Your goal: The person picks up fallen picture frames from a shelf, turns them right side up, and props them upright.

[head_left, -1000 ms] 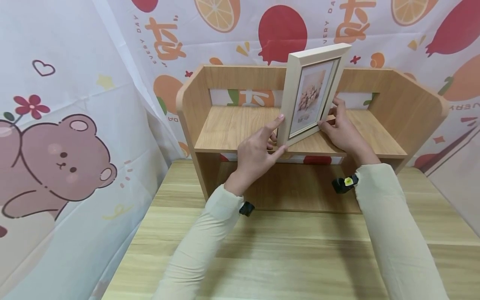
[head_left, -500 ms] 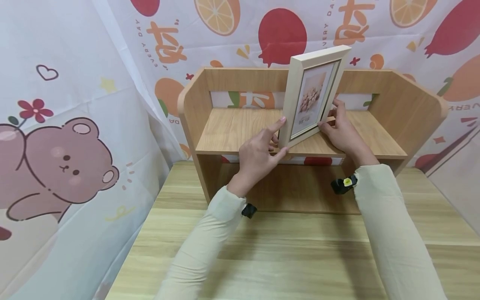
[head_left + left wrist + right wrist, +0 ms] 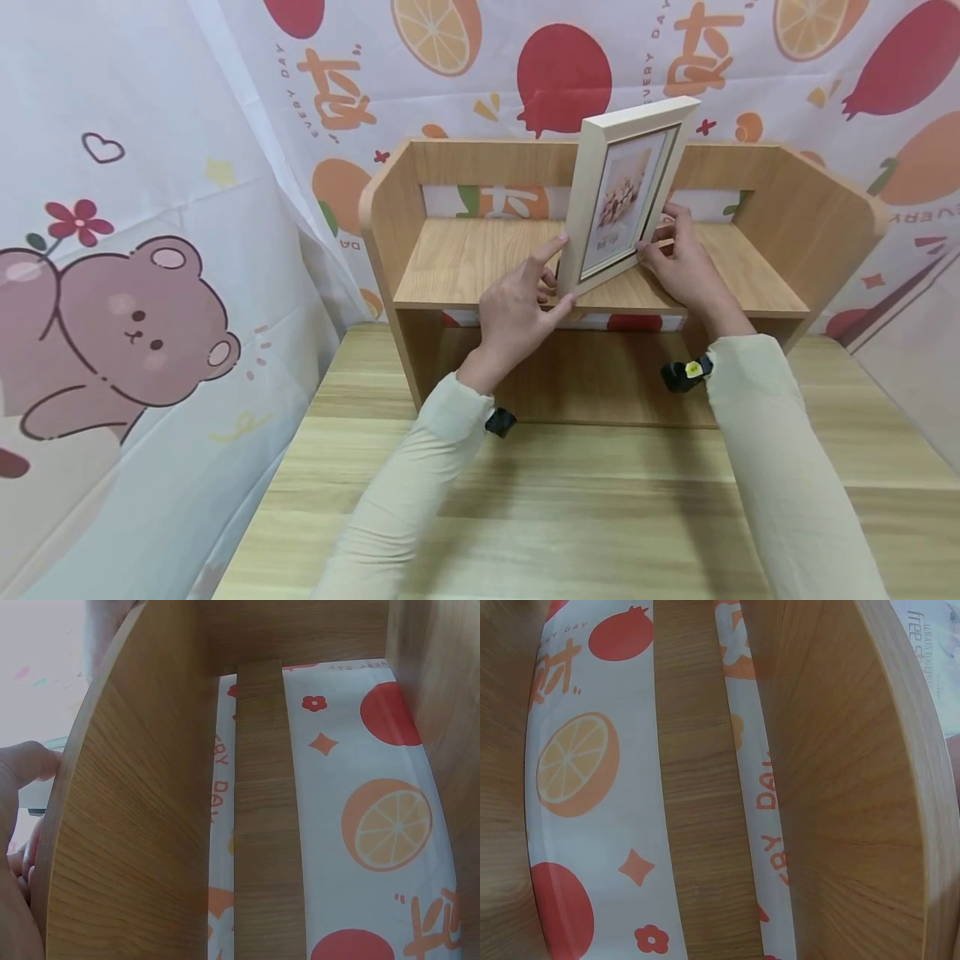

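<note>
A cream picture frame (image 3: 619, 200) with a floral print stands angled on the upper board (image 3: 480, 250) of a small wooden desk shelf, its face turned partly to the right. My left hand (image 3: 513, 307) holds its lower left corner, index finger on the side and thumb at the bottom front. At the lower right edge, my right hand (image 3: 686, 267) grips it with the thumb in front and the fingers behind. In the left wrist view, my left hand (image 3: 19, 825) shows beside the board's front edge. A strip of the print (image 3: 934, 660) shows in the right wrist view.
The shelf's raised side panels (image 3: 386, 225) and back rail (image 3: 487, 160) surround the upper board. Below it is a lower compartment (image 3: 600, 371). The shelf stands on a light wood table (image 3: 555, 517), with a fruit-patterned cloth (image 3: 480, 100) behind and a bear-printed cloth (image 3: 150, 317) to the left.
The head view has shifted slightly, so the scene sits a little lower. Both hands keep their hold, and the picture frame stays in nearly the same place on the board.
</note>
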Available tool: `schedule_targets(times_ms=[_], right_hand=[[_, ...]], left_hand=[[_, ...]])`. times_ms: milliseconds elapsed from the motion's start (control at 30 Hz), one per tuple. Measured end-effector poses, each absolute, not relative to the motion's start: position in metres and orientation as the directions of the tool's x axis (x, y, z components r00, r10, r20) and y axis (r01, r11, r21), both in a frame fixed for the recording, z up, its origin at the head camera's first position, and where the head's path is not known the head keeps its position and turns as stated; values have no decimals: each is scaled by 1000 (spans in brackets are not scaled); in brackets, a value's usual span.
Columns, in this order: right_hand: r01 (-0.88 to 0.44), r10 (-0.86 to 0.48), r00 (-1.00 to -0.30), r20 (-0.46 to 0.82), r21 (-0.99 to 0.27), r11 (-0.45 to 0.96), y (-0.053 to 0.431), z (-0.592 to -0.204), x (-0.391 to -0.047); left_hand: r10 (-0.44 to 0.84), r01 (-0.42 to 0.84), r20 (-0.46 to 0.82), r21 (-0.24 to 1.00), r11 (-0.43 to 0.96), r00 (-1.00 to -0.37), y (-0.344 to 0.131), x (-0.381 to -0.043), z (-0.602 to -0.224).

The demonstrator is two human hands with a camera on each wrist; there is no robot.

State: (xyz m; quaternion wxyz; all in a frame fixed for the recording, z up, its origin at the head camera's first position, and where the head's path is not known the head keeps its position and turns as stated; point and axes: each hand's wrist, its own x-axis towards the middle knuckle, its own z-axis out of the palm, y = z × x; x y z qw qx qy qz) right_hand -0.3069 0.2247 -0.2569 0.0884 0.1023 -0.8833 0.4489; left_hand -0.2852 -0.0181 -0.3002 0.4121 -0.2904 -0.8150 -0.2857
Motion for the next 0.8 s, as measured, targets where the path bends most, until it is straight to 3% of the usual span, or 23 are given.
schedule_targets(times_ms=[800], right_hand=[[-265,-5,-945,327,-757,597,223,-263,-300]], left_hand=[[220,696,837,239,677,-500,-17,-286,-303]])
